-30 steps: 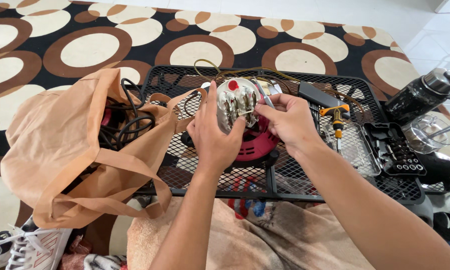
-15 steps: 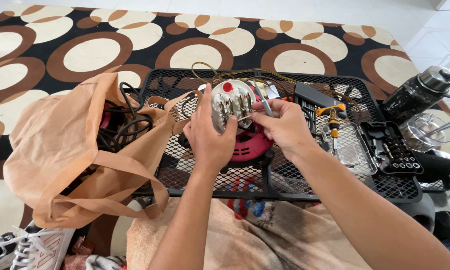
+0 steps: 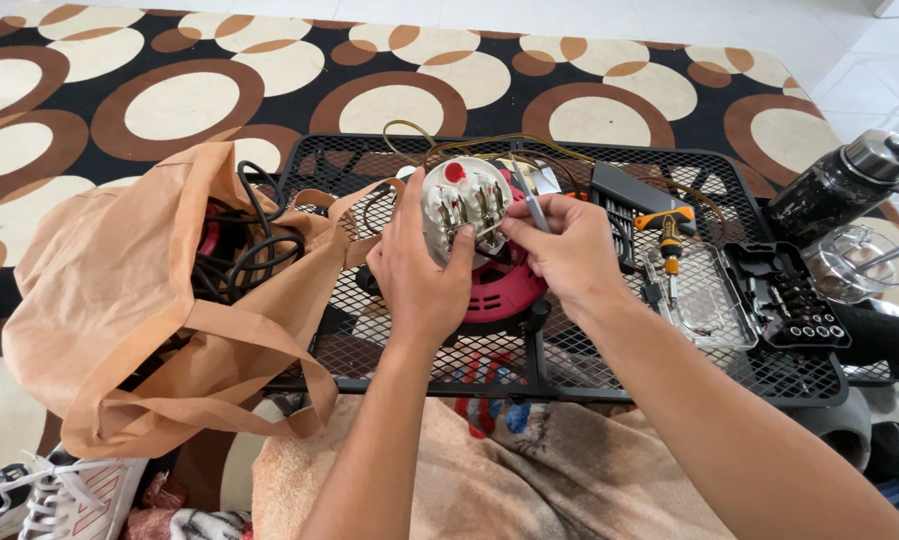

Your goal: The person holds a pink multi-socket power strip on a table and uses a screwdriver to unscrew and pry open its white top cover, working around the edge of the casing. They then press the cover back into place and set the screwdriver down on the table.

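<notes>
- left hand [image 3: 422,268] wrapped around a round white socket plate [image 3: 464,206], thumb on its lower right edge, fingers behind it; plate held upright above the middle of the surface, metal contacts and a red dot facing the camera.
- right hand [image 3: 568,250] closed in a pinch on a thin silver tool [image 3: 533,208], tip set against the right side of the plate.
- thin yellow-and-dark wires [image 3: 490,143] arching from behind the plate toward the far edge of the surface.
- red reel [image 3: 505,285] lying flat just under the plate, partly hidden by both hands.
- black wire-mesh surface [image 3: 390,345] carrying all of it, set on a rug [image 3: 180,100] with brown and cream circles.
- tan cloth bag [image 3: 120,290] slumped over the left end of the surface, mouth open, with black cables [image 3: 245,250] coiled inside (a bit of red showing among them).
- orange-handled screwdriver [image 3: 670,232] lying right of the right hand, across the edge of a clear tray [image 3: 705,300].
- black bit case [image 3: 790,295] open just right of the tray, sockets and bits in rows.
- dark slim box [image 3: 625,190] behind the screwdriver.
- dark bottle [image 3: 840,185] with a steel cap tilted at the far right, a clear glass [image 3: 855,262] just below it.
- white sneaker [image 3: 55,490] on the floor at the lower left.
- brown blanket [image 3: 530,470] over the lap, below the near edge of the surface.
</notes>
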